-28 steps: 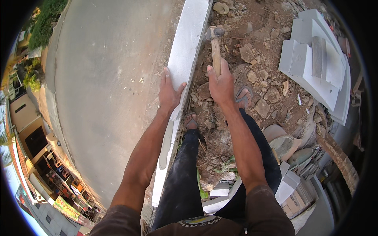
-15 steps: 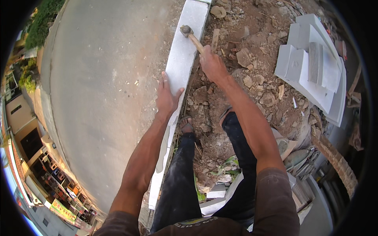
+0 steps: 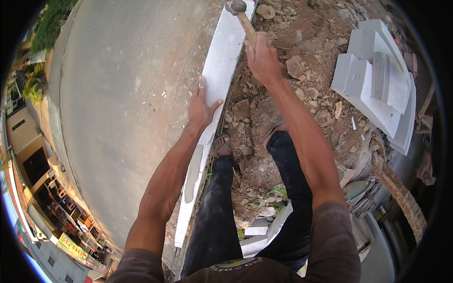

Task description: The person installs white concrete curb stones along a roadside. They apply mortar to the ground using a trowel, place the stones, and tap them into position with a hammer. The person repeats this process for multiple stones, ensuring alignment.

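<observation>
A grey road [image 3: 118, 94] fills the left side, with brown, rubble-strewn earth [image 3: 321, 61] to the right. Between them runs a long white slab [image 3: 224, 52], narrow and slanting from the top of the view down toward the person's left leg. On the right, well apart from it, a pile of white and grey blocks [image 3: 394, 89] sits on the earth. A hammer [image 3: 246, 26] with a wooden handle slants with its dark head over the slab's far end; whether it touches cannot be told. The right grip [image 3: 265, 61] is closed around that handle. The left grip [image 3: 200, 111] lies on the slab, thumb and fingers spread apart. Nearer the person, a grey smear [image 3: 192, 174] marks the slab.
</observation>
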Demonstrator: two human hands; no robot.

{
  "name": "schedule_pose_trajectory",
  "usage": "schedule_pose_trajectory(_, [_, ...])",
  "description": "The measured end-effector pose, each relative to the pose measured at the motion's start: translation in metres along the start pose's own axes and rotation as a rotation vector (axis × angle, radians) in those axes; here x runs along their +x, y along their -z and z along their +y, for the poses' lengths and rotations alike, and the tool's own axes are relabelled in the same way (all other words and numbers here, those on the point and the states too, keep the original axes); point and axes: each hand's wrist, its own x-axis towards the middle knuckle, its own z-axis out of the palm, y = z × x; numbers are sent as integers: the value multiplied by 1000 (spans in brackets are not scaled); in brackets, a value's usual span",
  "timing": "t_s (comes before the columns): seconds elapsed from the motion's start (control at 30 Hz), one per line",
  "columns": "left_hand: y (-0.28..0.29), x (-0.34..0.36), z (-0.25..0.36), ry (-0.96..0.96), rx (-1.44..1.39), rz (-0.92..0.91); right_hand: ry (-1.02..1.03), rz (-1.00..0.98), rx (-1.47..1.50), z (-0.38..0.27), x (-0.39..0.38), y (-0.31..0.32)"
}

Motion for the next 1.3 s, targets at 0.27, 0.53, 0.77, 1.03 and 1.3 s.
schedule_pose_trajectory(0.27, [-2,0,-7,-10,9,3,-61,-130,-140,4,15,6])
schedule_pose_trajectory(0.53, [-4,3,-4,0,55,0,-12,-199,-121,18,-12,-2])
schedule_pose_trajectory(0.77, [-4,4,8,-31,61,-20,-42,-177,28,37,-64,-15])
schedule_pose_trajectory(1.03, [-3,10,-14,-136,57,-14,-365,-159,114,52,-143,-25])
schedule_pose_trajectory(1.3, [-10,13,-20,-220,145,-5,-255,-899,-216,61,-304,-133])
